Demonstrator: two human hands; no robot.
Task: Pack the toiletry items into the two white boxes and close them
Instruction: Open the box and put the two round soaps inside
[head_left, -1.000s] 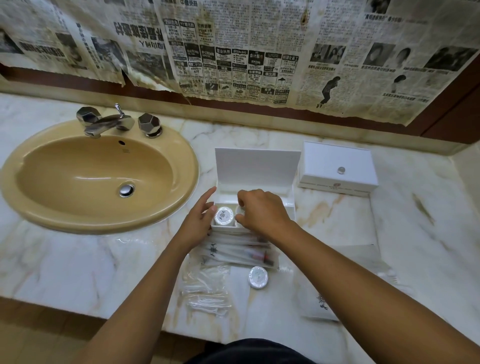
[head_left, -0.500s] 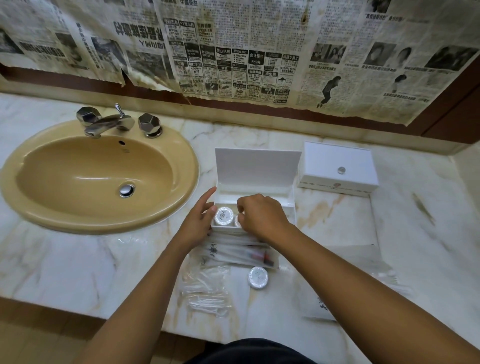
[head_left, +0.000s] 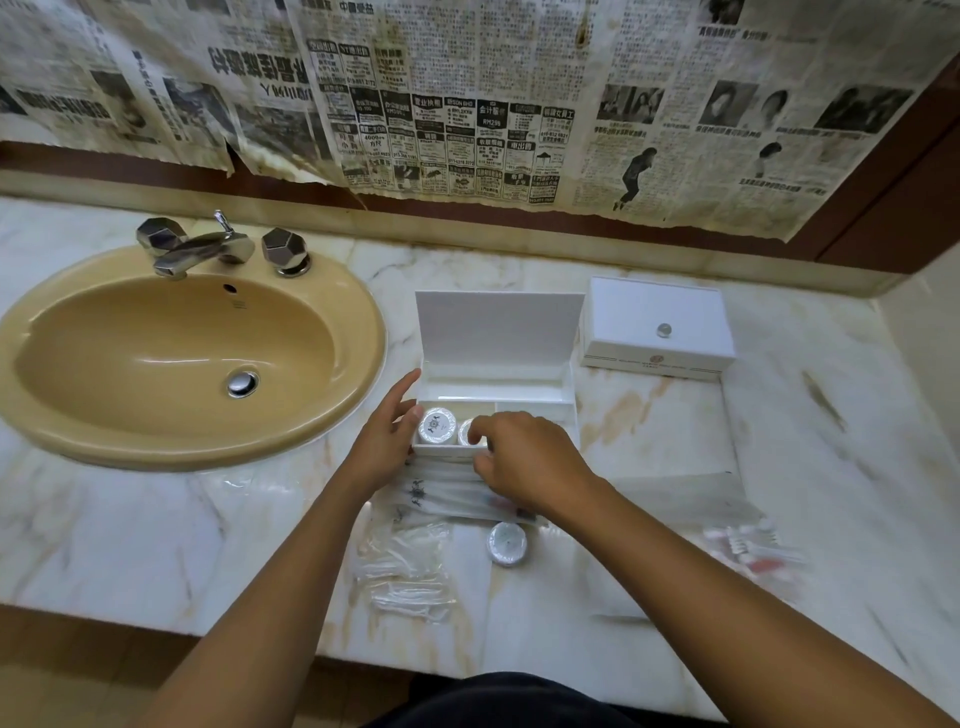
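Note:
An open white box (head_left: 550, 410) stands on the marble counter with its lid upright. A round white-wrapped disc (head_left: 437, 426) lies in its front left compartment. A second disc (head_left: 464, 432) sits beside it, mostly under my right hand (head_left: 524, 462), whose curled index finger and thumb pinch its edge. My left hand (head_left: 382, 441) rests with straight fingers against the box's left wall, thumb at the front corner. A closed white box (head_left: 657, 325) with a small knob stands to the right. A third disc (head_left: 506, 543) lies loose on the counter.
Clear plastic packets lie in front of the open box (head_left: 441, 493), with bags of cotton swabs (head_left: 405, 577) nearer me and a blurred packet (head_left: 748, 551) at right. A beige sink (head_left: 192, 353) with a chrome tap (head_left: 197, 249) fills the left. Newspaper covers the wall.
My right hand has drawn slightly back toward the box's front wall, uncovering part of the second disc. My left hand has stayed at the box's left side.

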